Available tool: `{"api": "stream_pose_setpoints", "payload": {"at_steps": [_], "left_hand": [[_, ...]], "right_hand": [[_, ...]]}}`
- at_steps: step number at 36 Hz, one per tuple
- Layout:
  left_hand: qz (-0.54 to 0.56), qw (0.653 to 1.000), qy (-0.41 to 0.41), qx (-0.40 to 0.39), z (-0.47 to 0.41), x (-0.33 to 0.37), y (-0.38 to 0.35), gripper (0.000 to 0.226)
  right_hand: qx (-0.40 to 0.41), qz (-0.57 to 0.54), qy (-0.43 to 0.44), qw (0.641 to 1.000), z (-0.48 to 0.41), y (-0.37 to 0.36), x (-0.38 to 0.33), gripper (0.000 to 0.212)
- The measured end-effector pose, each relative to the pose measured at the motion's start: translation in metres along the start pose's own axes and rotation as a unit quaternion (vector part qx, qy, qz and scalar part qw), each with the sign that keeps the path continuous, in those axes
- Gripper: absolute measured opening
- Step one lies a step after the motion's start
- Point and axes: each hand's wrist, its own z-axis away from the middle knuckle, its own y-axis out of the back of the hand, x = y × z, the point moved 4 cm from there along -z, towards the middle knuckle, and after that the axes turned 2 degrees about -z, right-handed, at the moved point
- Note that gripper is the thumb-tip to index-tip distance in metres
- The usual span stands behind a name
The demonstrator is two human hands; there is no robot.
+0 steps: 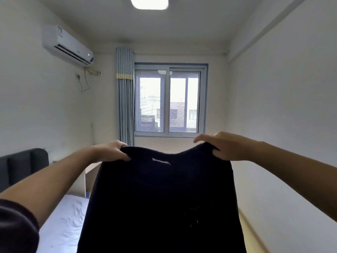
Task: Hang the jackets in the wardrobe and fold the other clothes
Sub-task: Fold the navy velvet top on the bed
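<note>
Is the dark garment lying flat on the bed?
No, the left hand and right hand hold the dark garment up by its top edge.

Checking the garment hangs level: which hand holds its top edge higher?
The right hand, gripping the dark garment by the window sill; the left hand grips lower, beneath the curtain.

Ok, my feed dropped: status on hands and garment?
Left hand, right hand: both gripping dark garment at top edge. Held up, unfolded. No obstruction seen.
</note>
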Motion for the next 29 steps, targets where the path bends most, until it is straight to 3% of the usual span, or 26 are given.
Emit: {"api": "stream_pose_setpoints", "payload": {"at_steps": [2, 5, 9, 13, 16, 20, 22, 25, 27, 29], "left_hand": [[-0.002, 1.0, -0.013, 0.018, -0.003, 0.016, -0.002, 0.007], [-0.09, 0.991, -0.049, 0.085, -0.004, 0.034, 0.003, 0.022], [-0.156, 0.975, -0.096, 0.125, -0.002, 0.039, 0.012, 0.019], [-0.132, 0.97, -0.165, 0.121, 0.002, 0.047, 0.018, 0.028], [-0.126, 0.961, -0.227, 0.094, 0.011, 0.058, 0.02, 0.047], [-0.203, 0.938, -0.275, 0.049, 0.024, 0.067, 0.013, 0.052], [-0.279, 0.92, -0.269, 0.051, 0.03, 0.069, 0.011, 0.044], [-0.358, 0.897, -0.255, 0.045, 0.038, 0.066, 0.007, 0.023], [-0.386, 0.885, -0.255, 0.046, 0.041, 0.062, 0.002, 0.034], [-0.439, 0.866, -0.235, 0.037, 0.04, 0.055, -0.004, 0.052]], "right_hand": [[0.003, 0.1, 0.08, 0.992, 0.003, -0.004, -0.011, 0.065], [-0.044, 0.221, 0.174, 0.959, 0.012, -0.019, -0.019, 0.074], [-0.136, 0.244, 0.143, 0.949, 0.024, -0.037, -0.018, 0.06], [-0.141, 0.22, 0.029, 0.965, 0.026, -0.04, 0.005, 0.042], [-0.126, 0.191, -0.047, 0.972, 0.025, -0.033, 0.029, 0.037], [-0.105, 0.163, -0.072, 0.978, 0.021, -0.019, 0.047, 0.038], [-0.108, 0.127, -0.086, 0.982, 0.02, -0.011, 0.049, 0.035], [-0.105, 0.057, -0.085, 0.989, 0.018, -0.006, 0.049, 0.014], [-0.088, 0.0, -0.082, 0.993, 0.017, -0.008, 0.048, 0.003], [-0.064, -0.078, -0.086, 0.991, 0.019, -0.011, 0.044, 0.011]]}}
